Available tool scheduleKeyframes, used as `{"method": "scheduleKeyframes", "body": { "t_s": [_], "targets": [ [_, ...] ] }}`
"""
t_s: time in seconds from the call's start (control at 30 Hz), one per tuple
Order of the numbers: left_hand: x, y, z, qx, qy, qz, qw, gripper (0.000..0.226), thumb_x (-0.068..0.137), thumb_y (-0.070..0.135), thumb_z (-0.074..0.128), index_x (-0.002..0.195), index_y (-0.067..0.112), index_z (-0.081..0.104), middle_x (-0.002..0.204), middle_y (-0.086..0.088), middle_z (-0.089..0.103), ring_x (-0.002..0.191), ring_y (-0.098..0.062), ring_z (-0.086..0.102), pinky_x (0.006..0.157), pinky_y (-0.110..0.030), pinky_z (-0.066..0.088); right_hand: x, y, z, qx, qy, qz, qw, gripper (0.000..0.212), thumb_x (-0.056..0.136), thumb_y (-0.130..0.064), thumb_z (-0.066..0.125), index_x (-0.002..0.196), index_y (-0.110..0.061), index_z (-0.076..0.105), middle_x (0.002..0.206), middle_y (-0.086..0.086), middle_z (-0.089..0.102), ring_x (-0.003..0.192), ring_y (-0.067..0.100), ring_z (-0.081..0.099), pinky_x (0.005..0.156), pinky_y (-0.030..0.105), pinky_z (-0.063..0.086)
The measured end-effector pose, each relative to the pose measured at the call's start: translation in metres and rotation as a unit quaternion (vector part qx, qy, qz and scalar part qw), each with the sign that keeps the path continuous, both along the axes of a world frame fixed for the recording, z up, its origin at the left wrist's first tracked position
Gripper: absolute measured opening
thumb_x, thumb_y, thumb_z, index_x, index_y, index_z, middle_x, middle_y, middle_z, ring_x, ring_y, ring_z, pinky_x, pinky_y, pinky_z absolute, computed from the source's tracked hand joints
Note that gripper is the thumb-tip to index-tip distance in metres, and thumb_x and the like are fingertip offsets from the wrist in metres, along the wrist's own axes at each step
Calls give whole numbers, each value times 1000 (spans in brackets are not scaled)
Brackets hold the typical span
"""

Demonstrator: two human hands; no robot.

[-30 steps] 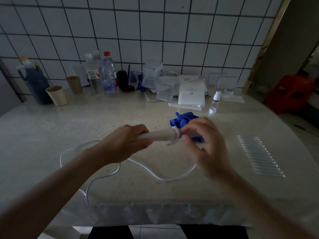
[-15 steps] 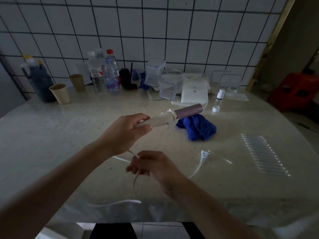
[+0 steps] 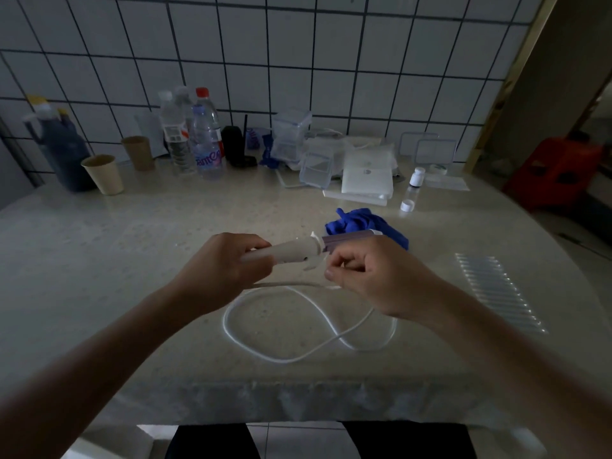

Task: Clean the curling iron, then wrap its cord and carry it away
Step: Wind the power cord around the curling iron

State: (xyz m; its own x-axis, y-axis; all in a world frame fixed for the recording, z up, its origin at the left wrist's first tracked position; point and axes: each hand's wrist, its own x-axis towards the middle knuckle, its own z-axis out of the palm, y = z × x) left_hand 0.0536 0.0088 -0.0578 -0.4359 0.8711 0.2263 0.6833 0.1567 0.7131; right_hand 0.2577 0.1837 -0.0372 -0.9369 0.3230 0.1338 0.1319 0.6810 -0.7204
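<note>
Curling iron (image 3: 294, 252) held level, lifted clear of the table (image 3: 132, 260). Left hand (image 3: 222, 270) wrapped round the pale handle, purple barrel pointing away past the right hand (image 3: 381, 279). Right hand just beyond the left grip, below the clip lever, fingers curled, thumb and forefinger pinching the cord (image 3: 281, 361). Under both grips the cord lies in loose loops on the table; no turn round the iron visible. Judgement: wiping looks done, since the blue cloth (image 3: 356, 220) lies unheld behind the barrel. Wrapping barely begun, carrying away left. Count: one iron, one cord, one cloth. Far beyond the grips, two paper cups (image 3: 103, 173), one capped vial (image 3: 415, 180), and three or four overlapping bottles.
</note>
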Motion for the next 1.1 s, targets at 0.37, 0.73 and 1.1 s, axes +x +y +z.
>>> {"method": "scheduleKeyframes", "body": {
  "t_s": [0.37,0.73,1.1],
  "targets": [
    [-20,-38,11,-29,2,-4,1000,43,70,68,69,93,33,77,74,8,73,55,-13,64,47,-18,46,-1,70,34,-7,94,-50,994,20,89,-17,83,79,-34,83,63,-7,73,55,0,59,55,12,46],
    [-13,-38,27,83,-76,-58,992,33,80,57,68,97,30,78,56,1,60,42,-8,44,39,-21,32,-20,79,-13,-126,54,-137,981,25,84,-16,71,79,-37,82,56,3,57,51,20,41,48,25,34],
    [12,27,13,87,-64,91,990,18,88,45,72,83,29,79,56,0,61,43,-5,46,39,-20,33,-36,-5,-33,2,13,-27,1000,44,104,-32,64,60,-26,60,45,-14,49,41,2,42,48,17,35]
  ]
}}
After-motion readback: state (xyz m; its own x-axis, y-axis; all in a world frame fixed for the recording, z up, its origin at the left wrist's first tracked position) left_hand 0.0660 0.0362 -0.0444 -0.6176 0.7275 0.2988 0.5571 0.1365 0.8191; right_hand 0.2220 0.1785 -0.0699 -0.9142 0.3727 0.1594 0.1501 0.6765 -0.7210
